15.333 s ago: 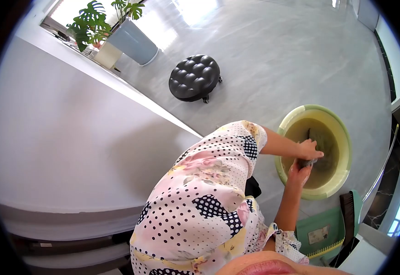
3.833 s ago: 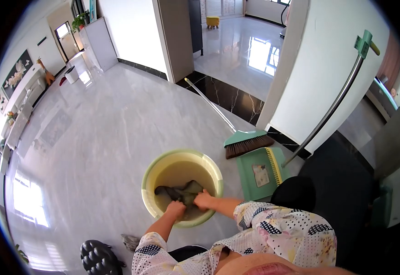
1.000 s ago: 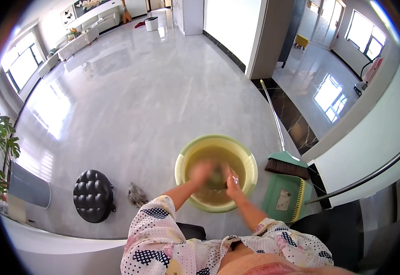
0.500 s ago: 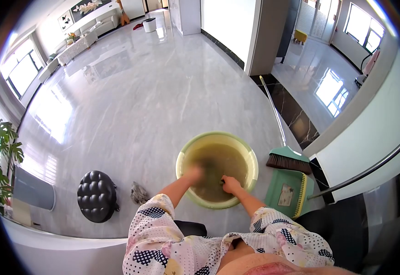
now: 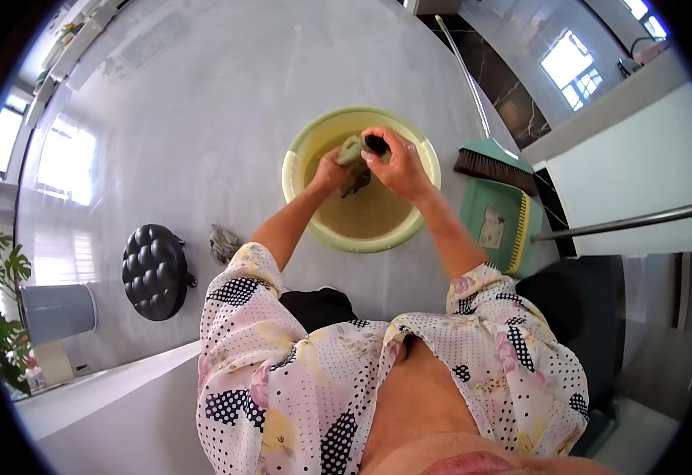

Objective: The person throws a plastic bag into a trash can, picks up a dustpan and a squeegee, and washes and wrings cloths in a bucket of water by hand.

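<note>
Both arms reach forward, elbows bent, forearms converging. Left hand [image 5: 331,168] and right hand [image 5: 394,164] meet close together, fingers curled shut in a tight grip, right hand slightly higher, knuckles up.

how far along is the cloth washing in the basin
Done so far: the cloth is soaked and lifted clear of the murky water in the basin. In hand: the left hand and right hand both grip it above the basin, apparently wringing it. Left: a second rag lies on the floor beside the stool, apparently untouched, and the dirty water is not yet emptied.
</note>
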Motion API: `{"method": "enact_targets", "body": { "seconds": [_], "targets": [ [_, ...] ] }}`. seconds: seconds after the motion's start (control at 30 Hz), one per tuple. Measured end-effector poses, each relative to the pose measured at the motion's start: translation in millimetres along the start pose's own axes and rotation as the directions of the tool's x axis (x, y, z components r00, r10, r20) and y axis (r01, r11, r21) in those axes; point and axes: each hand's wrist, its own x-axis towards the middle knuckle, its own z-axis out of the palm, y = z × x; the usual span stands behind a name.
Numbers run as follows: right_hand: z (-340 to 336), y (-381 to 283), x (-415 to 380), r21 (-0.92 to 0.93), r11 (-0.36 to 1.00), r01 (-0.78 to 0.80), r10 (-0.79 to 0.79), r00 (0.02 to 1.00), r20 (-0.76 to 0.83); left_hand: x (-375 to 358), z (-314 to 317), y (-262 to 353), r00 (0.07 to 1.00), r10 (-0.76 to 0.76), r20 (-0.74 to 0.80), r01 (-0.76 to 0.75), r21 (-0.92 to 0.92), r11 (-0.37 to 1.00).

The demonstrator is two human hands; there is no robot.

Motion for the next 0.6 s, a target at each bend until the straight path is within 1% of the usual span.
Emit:
{"method": "enact_targets", "body": {
  "seconds": [0.07,0.1,0.13,0.17,0.27,0.37,0.47,0.57,0.6],
  "targets": [
    [-13,12,0,-0.161,0.982,0.095,-0.100,0.995,-0.021,5,-1,1,0.992,0.044,-0.119,-0.047,-0.022,0.999],
    [-20,18,-1,-0.242,0.960,0.139,-0.149,0.989,-0.024,9,-3,-4,0.991,-0.011,-0.134,0.003,-0.057,0.998],
    [-26,26,-4,-0.310,0.940,0.142,-0.158,0.987,-0.029,13,-6,-11,0.987,-0.066,-0.148,0.053,-0.091,0.994],
    [-32,32,-4,-0.327,0.930,0.165,-0.193,0.980,-0.054,14,-8,-9,0.979,-0.124,-0.161,0.105,-0.122,0.987],
    [-43,47,-3,-0.378,0.900,0.219,-0.277,0.955,-0.107,18,-12,3,0.963,-0.143,-0.230,0.170,0.102,0.980],
    [-49,57,-2,-0.420,0.876,0.236,-0.309,0.944,-0.115,24,-9,6,0.966,-0.087,-0.243,0.124,0.143,0.982],
    [-50,60,-1,-0.451,0.859,0.242,-0.320,0.942,-0.105,25,-10,17,0.966,-0.042,-0.257,0.140,0.376,0.916],
    [-52,58,0,-0.463,0.848,0.258,-0.340,0.935,-0.103,39,-16,6,0.982,-0.007,-0.187,0.092,0.448,0.889],
    [-51,58,0,-0.459,0.848,0.266,-0.352,0.929,-0.112,41,-16,5,0.981,-0.005,-0.193,0.093,0.450,0.888]
  ]
}}
